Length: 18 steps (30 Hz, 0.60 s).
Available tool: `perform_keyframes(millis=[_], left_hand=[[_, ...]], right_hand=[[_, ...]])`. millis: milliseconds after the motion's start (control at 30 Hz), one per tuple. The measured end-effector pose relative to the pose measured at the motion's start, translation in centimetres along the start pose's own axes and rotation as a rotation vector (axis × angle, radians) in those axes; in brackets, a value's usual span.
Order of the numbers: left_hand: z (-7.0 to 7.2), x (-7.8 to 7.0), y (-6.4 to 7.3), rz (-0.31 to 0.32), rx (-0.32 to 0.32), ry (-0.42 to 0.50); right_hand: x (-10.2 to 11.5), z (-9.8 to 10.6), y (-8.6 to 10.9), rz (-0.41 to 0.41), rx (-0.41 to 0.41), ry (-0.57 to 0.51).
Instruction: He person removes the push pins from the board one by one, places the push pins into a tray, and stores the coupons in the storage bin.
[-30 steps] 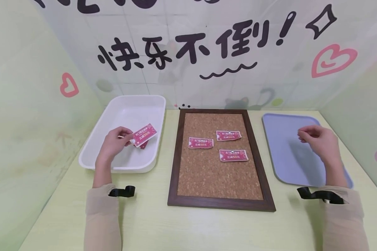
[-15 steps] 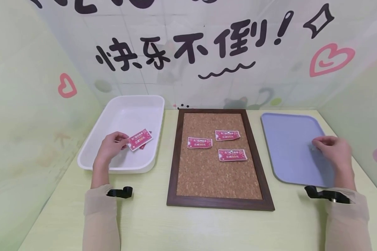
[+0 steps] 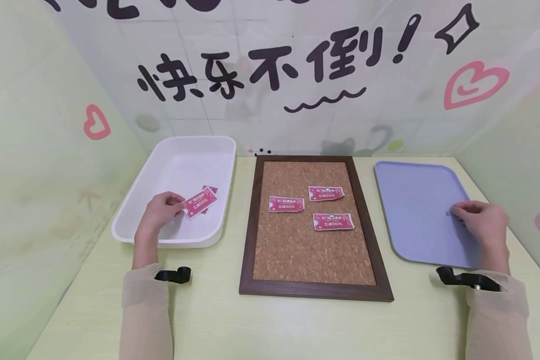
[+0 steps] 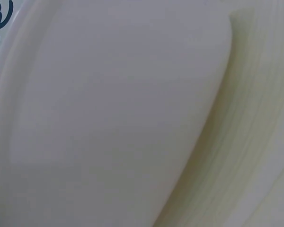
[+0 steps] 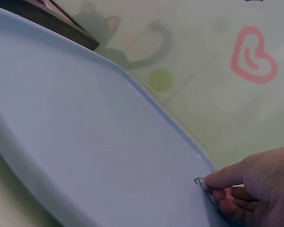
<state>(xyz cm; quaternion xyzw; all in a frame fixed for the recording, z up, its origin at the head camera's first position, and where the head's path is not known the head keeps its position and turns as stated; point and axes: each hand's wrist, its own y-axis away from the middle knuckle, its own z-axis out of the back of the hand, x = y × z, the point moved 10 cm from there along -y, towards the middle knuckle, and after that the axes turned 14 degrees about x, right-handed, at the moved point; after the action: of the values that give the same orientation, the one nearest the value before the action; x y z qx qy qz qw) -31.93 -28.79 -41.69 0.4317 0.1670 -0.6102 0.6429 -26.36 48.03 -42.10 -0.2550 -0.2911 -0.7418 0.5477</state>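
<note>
Over the white tray, my left hand (image 3: pixel 163 214) pinches a pink-and-white coupon (image 3: pixel 200 202) by its left corner. Another coupon (image 3: pixel 212 189) lies partly hidden beneath it in the tray. The left wrist view shows only the tray's side (image 4: pixel 109 104), with neither hand nor coupon. My right hand (image 3: pixel 483 220) is over the right part of the blue tray (image 3: pixel 414 215). Its thumb and forefinger pinch a small, shiny push pin (image 5: pixel 199 180). Between the trays, the corkboard (image 3: pixel 310 255) carries three pinned coupons: one at left (image 3: pixel 286 204), one upper right (image 3: pixel 326 193) and one lower right (image 3: pixel 333 221).
The white tray (image 3: pixel 137 200) stands left of the dark-framed corkboard, and the blue tray lies to its right. All rest on a pale yellow-green table (image 3: pixel 315 330). A printed backdrop (image 3: pixel 270 120) rises behind them, with side walls at left and right.
My right hand has moved right and down over the blue tray, and a pin now shows at its fingertips. The left hand has lowered the coupon slightly toward the other one.
</note>
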Motion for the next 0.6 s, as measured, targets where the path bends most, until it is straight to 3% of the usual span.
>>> perform_keyframes(millis=[400, 600], left_hand=[[0.19, 0.49, -0.12, 0.016, -0.008, -0.001], [0.57, 0.04, 0.21, -0.016, -0.038, 0.001]], right_hand=[[-0.09, 0.06, -0.21, -0.010, -0.014, 0.081], [-0.29, 0.22, -0.02, -0.032, 0.005, 0.001]])
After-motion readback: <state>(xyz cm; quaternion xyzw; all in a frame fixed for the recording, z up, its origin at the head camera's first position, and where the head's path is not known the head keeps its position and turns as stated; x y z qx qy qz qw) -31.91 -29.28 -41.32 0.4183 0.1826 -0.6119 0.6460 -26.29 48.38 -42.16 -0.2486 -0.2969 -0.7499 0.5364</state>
